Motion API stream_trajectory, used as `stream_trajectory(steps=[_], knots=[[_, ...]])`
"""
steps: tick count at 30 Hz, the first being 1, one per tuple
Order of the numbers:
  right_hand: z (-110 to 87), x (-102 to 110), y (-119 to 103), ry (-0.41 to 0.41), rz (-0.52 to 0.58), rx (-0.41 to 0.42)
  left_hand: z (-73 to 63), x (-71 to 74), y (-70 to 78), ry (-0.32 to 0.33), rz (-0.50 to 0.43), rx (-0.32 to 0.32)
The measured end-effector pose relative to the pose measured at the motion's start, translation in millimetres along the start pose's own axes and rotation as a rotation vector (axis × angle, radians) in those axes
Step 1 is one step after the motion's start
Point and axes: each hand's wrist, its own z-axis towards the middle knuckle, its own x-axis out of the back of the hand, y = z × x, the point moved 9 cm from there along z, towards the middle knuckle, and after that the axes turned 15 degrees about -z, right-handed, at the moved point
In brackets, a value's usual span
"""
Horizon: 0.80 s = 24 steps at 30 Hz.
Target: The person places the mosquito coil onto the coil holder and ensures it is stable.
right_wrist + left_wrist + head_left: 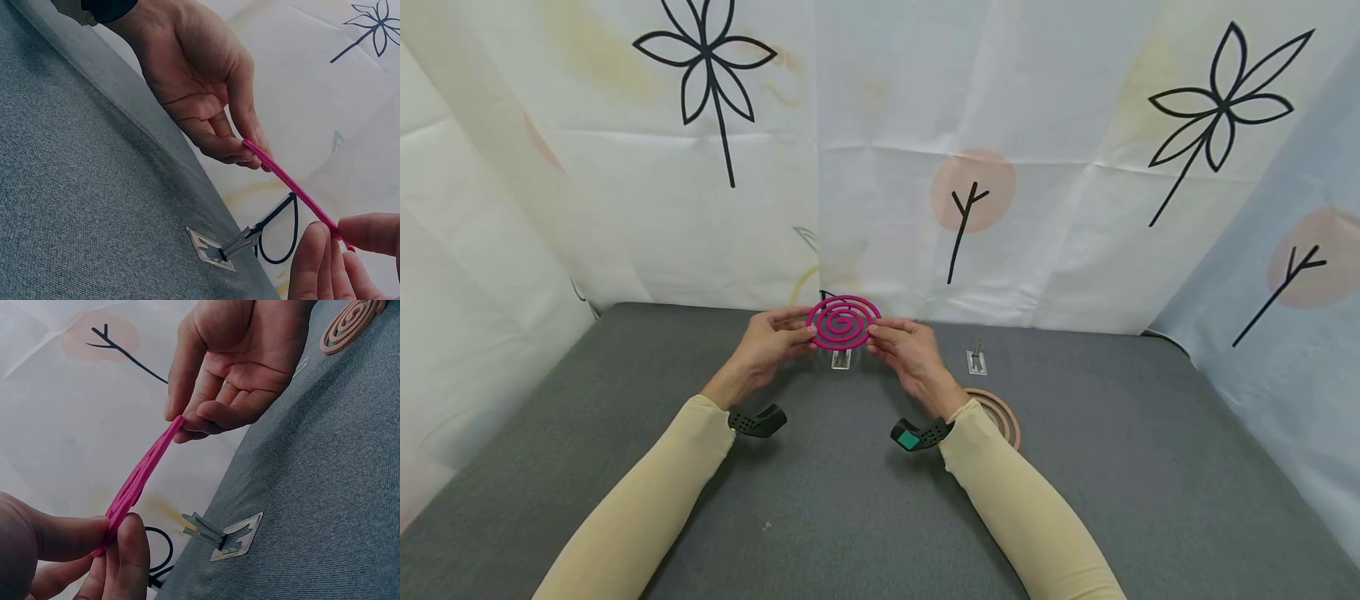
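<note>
A bright pink mosquito coil (842,321) is held up between both hands above the far part of the table. My left hand (765,347) pinches its left edge between thumb and fingers. On the opposite edge, my right hand (908,357) pinches it the same way. The wrist views show the coil (142,478) nearly edge-on and tilted, its rim between the fingertips. Just below it a metal coil stand (841,360) sits on the table, its bent-up prongs (240,244) pointing upward.
A second metal stand (977,362) lies to the right of my right hand. A brown coil (1009,417) lies flat on the grey table (820,508), partly hidden by my right forearm. A patterned cloth backdrop (887,225) rises behind the table's far edge.
</note>
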Motion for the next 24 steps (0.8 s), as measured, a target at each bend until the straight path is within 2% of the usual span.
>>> stream_trajectory(steps=[10, 19, 24], knots=[[1.6, 1.4, 0.0, 0.003, 0.040, -0.010, -0.3, 0.1, 1.2, 0.021, 0.036, 0.004], [1.4, 2.4, -1.6, -0.010, 0.020, -0.011, -2.7, -2.3, 3.5, -0.018, 0.038, -0.005], [1.1, 2.5, -3.3, -0.022, 0.000, -0.006, -3.0, -1.6, 4.2, -0.009, 0.023, 0.004]])
